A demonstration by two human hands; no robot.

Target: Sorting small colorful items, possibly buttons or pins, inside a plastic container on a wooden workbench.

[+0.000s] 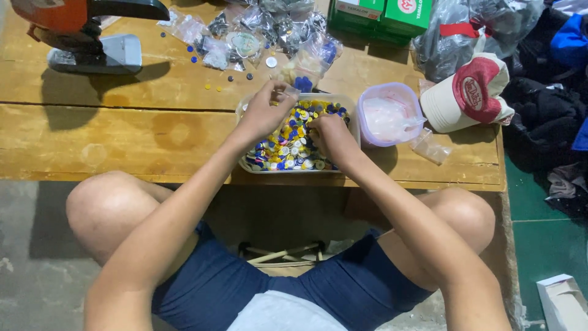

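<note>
A clear plastic tub (354, 113) full of small yellow, blue and white buttons (293, 146) stands on a low wooden table (122, 129). My left hand (264, 110) hovers over the tub's far left part, fingers pinched on a small clear plastic bag (288, 91). My right hand (331, 136) rests in the buttons at the tub's right side, fingers curled down among them; what they hold is hidden.
A clear tub with a purple rim (392, 113) holding small plastic bags sits right of the button tub. Bagged buttons (257, 34) lie piled at the back, green boxes (380, 15) behind. A red and cream cap (468, 92) lies right. A press tool (86, 30) stands far left.
</note>
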